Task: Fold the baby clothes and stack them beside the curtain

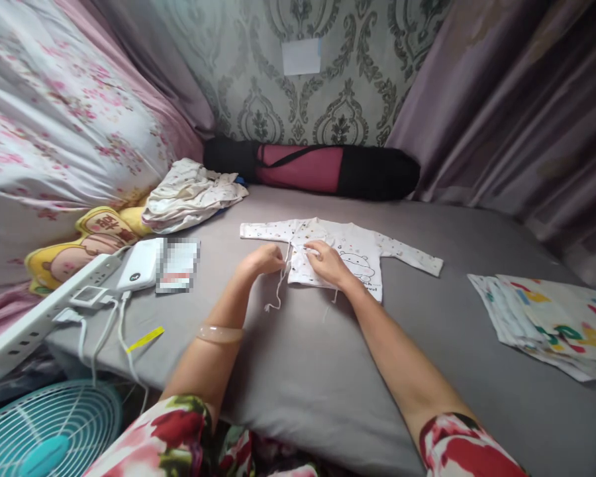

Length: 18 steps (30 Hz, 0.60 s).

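A small white baby shirt (350,235) lies flat with its sleeves spread to both sides; it has a small scattered print and a hippo-like cartoon on the front. At its left edge my left hand (268,259) is closed, fingertips pinched on a thin white tie string (279,288) that dangles onto the bed. My right hand (326,264) rests over the shirt's front, thumb and forefinger drawn together near the chest. What lies between them is too small to make out. Another string end shows below my right wrist.
A grey sheet (288,358) covers the bed. Folded printed cloths (551,324) lie right. A rumpled cloth (191,195), yellow pillow (99,242), white power bank (142,264), power strip (44,311) with cables and teal fan (49,437) are left. A black-and-maroon bag (302,165) lies behind.
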### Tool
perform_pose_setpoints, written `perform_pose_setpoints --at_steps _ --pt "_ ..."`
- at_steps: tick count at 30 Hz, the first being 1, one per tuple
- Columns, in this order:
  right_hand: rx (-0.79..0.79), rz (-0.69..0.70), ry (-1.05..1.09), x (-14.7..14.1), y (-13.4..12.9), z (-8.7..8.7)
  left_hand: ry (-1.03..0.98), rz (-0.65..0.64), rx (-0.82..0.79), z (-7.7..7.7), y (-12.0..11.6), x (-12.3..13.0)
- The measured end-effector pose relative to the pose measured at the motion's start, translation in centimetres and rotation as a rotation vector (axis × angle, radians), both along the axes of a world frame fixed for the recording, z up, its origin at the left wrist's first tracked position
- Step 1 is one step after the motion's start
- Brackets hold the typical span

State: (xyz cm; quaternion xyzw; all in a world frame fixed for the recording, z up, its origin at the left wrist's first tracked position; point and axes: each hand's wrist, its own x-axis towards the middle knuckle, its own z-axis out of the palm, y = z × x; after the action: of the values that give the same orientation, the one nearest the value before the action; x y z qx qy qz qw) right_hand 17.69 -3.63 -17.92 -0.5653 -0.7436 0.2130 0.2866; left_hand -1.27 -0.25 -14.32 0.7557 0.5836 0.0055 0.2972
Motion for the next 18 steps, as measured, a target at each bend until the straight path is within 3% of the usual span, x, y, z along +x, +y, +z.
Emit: perform_pose_setpoints --at_steps 3,7,11,18 --pt "-0.043 0.165 -0.026 0.4 -0.7 0.1 -0.068 -0.084 -0.043 -0.3 -2.2 -1.3" --pt "-0.11 0.325 -0.157 0.1 -1.6 0.8 -0.119 -0.06 -0.006 -0.8 -4.6 -1.4" --pt "-0.067 0.302 -0.242 -0.3 -2.0 1.2 -0.085 0.003 0.101 -1.9 -4.8 -1.0" --pt "-0.008 0.288 -0.28 -0.5 -1.9 1.2 0.03 0.027 0.147 -2.3 -4.5 -0.4"
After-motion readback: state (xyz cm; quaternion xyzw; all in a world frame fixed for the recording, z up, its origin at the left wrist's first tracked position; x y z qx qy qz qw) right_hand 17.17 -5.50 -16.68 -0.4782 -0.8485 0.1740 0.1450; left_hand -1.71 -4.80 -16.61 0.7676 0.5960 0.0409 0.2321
